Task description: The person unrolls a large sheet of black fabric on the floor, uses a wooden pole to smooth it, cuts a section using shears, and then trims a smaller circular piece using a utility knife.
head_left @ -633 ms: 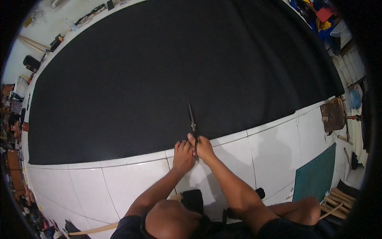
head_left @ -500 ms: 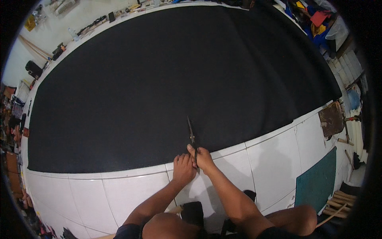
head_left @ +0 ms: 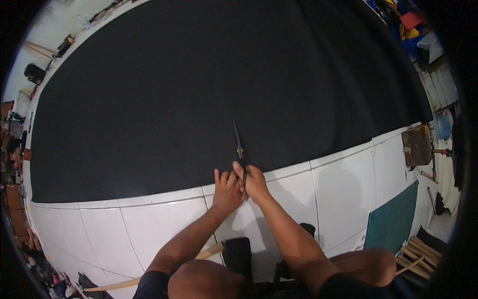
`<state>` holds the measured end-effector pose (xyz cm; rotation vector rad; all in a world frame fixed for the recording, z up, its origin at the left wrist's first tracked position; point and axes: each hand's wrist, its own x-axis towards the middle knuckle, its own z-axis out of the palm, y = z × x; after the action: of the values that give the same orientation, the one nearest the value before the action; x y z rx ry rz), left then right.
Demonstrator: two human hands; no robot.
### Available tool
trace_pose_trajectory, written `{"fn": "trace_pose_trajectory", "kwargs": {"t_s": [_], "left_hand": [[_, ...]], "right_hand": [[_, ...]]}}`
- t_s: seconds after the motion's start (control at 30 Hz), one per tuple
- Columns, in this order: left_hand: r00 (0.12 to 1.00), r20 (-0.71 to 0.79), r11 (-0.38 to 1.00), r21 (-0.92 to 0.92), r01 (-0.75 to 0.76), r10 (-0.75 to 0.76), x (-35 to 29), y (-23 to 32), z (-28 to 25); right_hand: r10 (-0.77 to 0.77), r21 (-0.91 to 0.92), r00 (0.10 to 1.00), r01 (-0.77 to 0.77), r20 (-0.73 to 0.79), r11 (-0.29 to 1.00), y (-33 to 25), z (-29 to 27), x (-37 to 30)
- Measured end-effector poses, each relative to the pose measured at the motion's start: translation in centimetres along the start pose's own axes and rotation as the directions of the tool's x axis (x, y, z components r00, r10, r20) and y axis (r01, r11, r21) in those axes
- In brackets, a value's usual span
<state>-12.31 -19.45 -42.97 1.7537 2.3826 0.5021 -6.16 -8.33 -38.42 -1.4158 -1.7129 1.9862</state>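
We see the right hand (head_left: 256, 184) with its fingers wrapped around the handles of the scissors (head_left: 239, 150). The scissors are over the big black cloth (head_left: 149, 99), close to its near edge, and their thin tip points away from us. We see the left hand (head_left: 228, 193) just beside the right one, with its fingertips at the same edge. One finger sticks out straight and the others bend a bit, but we cannot tell if they pinch the cloth. White tiles (head_left: 159, 224) lie under the arms, and a green mat (head_left: 392, 217) is off to the right.
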Motion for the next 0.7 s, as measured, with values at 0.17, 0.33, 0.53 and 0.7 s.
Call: {"fn": "trace_pose_trajectory", "kwargs": {"t_s": [0.17,0.33,0.53,0.7], "left_hand": [[0.998,-0.046,0.998,-0.026,-0.054,0.053,0.1,0.4,0.0],[1.0,0.009,1.0,0.008,-0.011,0.011,-0.2,-0.1,-0.1],[0.999,-0.043,1.0,-0.002,-0.024,0.024,0.1,0.1,0.2],[0.997,-0.069,1.0,0.004,-0.019,0.019,0.2,0.2,0.2]], "right_hand": [[0.04,-0.145,0.996,-0.05,-0.074,0.988,0.6,0.1,1.8],[0.063,-0.155,0.996,-0.071,-0.058,0.985,-0.8,0.8,2.1],[-0.077,-0.136,0.992,0.062,-0.104,0.989,0.0,0.7,4.5],[-0.082,-0.154,0.994,0.07,-0.073,0.985,0.1,0.4,4.8]]}}
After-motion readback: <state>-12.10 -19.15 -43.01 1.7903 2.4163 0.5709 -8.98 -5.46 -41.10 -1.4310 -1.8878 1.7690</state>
